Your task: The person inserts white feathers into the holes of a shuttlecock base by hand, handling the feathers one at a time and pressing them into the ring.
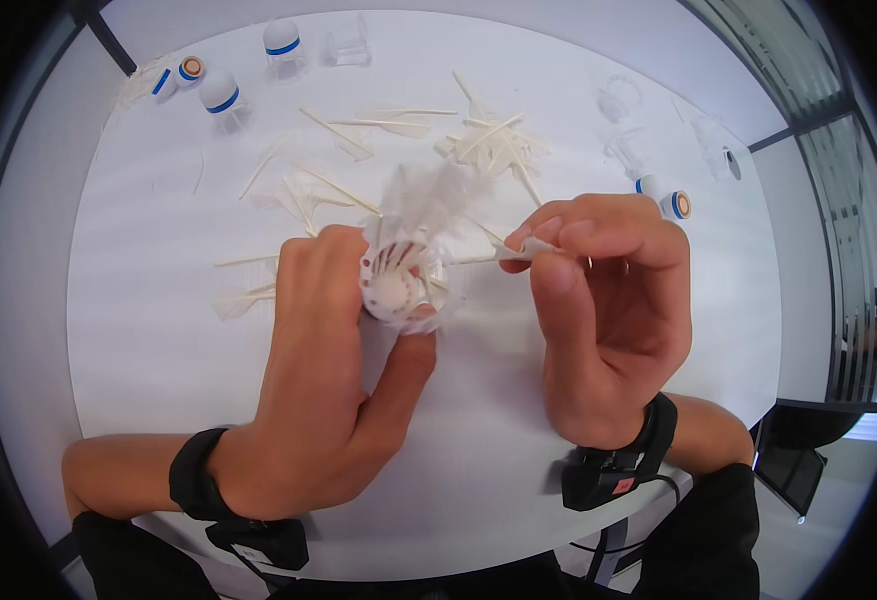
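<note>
My left hand (324, 340) is closed around a white shuttlecock-like cone (395, 292), its open mouth facing up and a row of small holes round its rim. Blurred white feathers stick out from the cone's far side. Opposite it, my right hand (609, 290) pinches a single white feather (512, 252) between thumb and fingers. The thin shaft points left toward the cone; whether its tip touches the rim, I cannot tell. Beyond the hands lies a loose heap of white feathers (499, 143). More feathers (304, 195) are scattered behind my left hand.
White domed heads with blue bands on clear cups (221, 100) stand at the back left, near a clear plastic cup (349, 45). Another blue-banded head with a tan round end (677, 205) lies to the right. Black wrist straps with small boxes (599, 480) ride on both wrists.
</note>
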### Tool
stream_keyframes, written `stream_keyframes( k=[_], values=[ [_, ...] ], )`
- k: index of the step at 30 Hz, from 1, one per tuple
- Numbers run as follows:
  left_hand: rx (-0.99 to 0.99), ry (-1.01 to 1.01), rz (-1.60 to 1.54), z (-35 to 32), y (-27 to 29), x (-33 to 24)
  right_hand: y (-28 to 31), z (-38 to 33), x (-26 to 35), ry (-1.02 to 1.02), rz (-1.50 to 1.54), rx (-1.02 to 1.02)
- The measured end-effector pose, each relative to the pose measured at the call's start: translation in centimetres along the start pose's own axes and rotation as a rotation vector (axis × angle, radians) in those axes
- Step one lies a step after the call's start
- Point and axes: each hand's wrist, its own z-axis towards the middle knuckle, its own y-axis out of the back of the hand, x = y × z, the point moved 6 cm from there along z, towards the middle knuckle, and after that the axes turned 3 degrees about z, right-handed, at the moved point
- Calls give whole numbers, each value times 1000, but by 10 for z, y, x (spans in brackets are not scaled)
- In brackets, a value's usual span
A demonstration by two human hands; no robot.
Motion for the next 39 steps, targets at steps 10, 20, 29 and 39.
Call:
stream_keyframes(
  k=[10,20,29,39],
  values=[
    [2,-29,-13,0,-4,4,0,1,9,123,-39,57],
    [-21,-99,29,1,-3,1,0,2,10,148,-33,0],
    [5,-75,11,3,-4,2,-1,-1,6,112,-32,19],
    [-25,-98,12,2,-3,0,1,0,7,109,-55,-2]
  ],
)
